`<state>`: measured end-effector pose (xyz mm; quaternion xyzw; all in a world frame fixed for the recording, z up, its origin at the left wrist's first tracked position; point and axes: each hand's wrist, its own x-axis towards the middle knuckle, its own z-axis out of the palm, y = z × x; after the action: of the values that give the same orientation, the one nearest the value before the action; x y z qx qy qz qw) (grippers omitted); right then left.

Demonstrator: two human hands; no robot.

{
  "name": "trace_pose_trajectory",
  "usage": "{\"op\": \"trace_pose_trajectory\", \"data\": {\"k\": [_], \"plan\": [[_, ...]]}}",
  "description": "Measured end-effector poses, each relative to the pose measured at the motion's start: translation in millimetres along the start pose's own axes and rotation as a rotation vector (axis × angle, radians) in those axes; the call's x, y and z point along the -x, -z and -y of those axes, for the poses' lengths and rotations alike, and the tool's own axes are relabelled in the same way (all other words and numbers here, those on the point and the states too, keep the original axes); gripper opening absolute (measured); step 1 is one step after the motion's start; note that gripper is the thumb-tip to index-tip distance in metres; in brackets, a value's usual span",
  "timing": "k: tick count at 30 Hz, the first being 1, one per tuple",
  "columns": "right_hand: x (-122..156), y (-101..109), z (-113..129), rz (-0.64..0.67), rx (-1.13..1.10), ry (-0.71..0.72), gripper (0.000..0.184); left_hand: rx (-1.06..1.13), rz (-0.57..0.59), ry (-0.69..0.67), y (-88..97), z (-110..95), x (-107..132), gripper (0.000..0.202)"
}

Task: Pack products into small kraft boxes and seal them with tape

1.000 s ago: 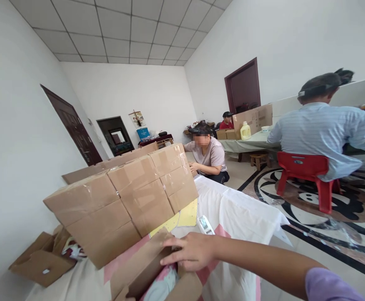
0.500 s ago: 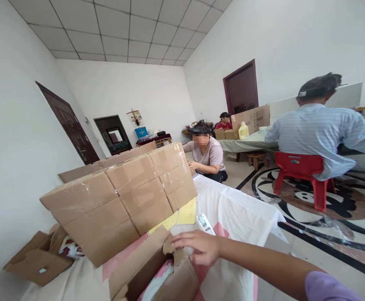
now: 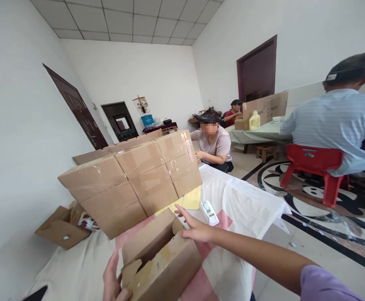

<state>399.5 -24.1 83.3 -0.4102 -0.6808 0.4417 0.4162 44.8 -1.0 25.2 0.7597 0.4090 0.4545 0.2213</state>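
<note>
A small open cardboard box lies on the cloth right in front of me, its flap standing up at the far side. My left hand grips the left end of this box, thumb at the near side. At the box's right end, my right hand rests against the upper corner with its fingers spread. The inside of the box is dark, and its contents are hidden. Just beyond my right hand lies a white handheld device with a small screen.
Stacked taped cartons form a wall across the table. Another open carton sits at the left. Yellow sheets lie by the stack. A person crouches beyond the table; another sits on a red chair.
My left hand has come into view at the box's left end. The pink and white item seen inside the box is now hidden. My right hand's fingers have spread, and my view has tilted down.
</note>
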Motion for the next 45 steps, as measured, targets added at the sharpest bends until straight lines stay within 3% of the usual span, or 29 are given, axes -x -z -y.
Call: {"op": "trace_pose_trajectory", "data": {"k": [2,4,6,8,12,17,20,23,26,29,32,37,45], "plan": [[-4.5,-5.3,-1.7,-0.023,-0.095,-0.022,0.097,0.053,0.004,0.065,-2.7,-2.3,-2.5,0.084],[-7.4,-9.5,-8.5,-0.12,-0.113,0.087,0.083,0.061,-0.023,0.088,-5.4,-4.3,-3.3,0.078],[-9.2,-11.4,-18.1,-0.224,-0.062,0.253,0.059,0.031,-0.045,0.09,-7.1,-6.8,-3.3,0.057],[-11.2,-10.6,-26.9,-0.25,0.018,0.399,0.032,-0.012,-0.031,0.069,-7.7,-9.7,-3.2,0.034],[-16.8,-2.8,-32.2,-0.193,0.163,0.517,0.047,-0.131,0.043,0.017,-4.3,-13.3,-3.9,0.036],[-16.3,13.0,-20.7,-0.102,0.401,0.545,0.037,-0.529,0.131,-0.116,9.9,-27.0,-2.4,0.033],[-7.9,33.0,-23.3,-0.224,0.503,0.535,0.03,-0.771,0.201,-0.176,10.6,-46.4,3.5,0.04],[5.7,62.6,-35.8,-0.586,0.331,0.368,0.022,-0.877,0.297,-0.312,1.3,-65.7,12.0,0.064],[19.9,93.7,-49.6,-0.822,0.092,-0.014,0.019,-0.908,0.343,-0.329,-7.5,-78.6,15.6,0.068],[27.0,117.2,-59.7,-0.799,0.0,-0.21,0.021,-0.934,0.365,-0.264,-7.9,-81.8,8.7,0.056],[26.9,127.7,-62.3,-0.707,-0.052,-0.353,0.02,-0.922,0.423,-0.278,-4.0,-78.8,-2.7,0.052],[21.0,123.2,-58.2,-0.541,-0.049,-0.523,0.014,-0.947,0.402,-0.288,-5.9,-74.1,-16.7,0.048],[9.2,120.5,-37.0,-0.466,-0.022,-0.657,0.016,-0.942,0.405,-0.291,-4.9,-59.6,-52.3,0.051]]}}
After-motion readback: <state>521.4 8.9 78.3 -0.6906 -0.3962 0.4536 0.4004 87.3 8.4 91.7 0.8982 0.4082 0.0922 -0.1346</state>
